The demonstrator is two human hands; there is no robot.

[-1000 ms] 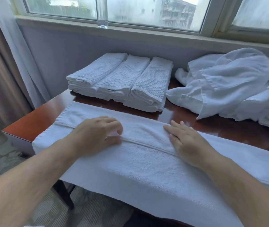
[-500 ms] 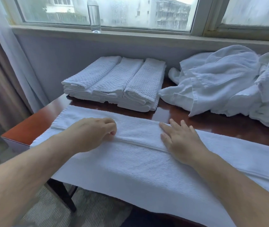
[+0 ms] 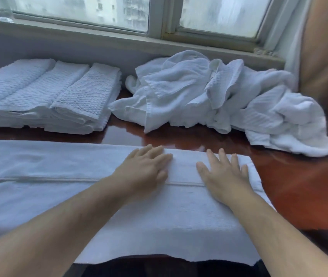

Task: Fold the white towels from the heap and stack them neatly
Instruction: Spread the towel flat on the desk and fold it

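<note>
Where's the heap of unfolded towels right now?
In the head view, the heap lies at the back right of the table, below the window, just right of the folded towels.

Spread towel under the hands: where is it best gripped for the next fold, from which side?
Likely the towel by its right short end, both corners, from the right: that edge lies free on the table beside the right hand; the left end runs out of view.

Three folded stacks [image 3: 9, 80] [image 3: 45, 88] [image 3: 87, 92], one spread towel [image 3: 39, 166], one heap [image 3: 209, 92], two hands [image 3: 145, 168] [image 3: 223, 172]
</note>
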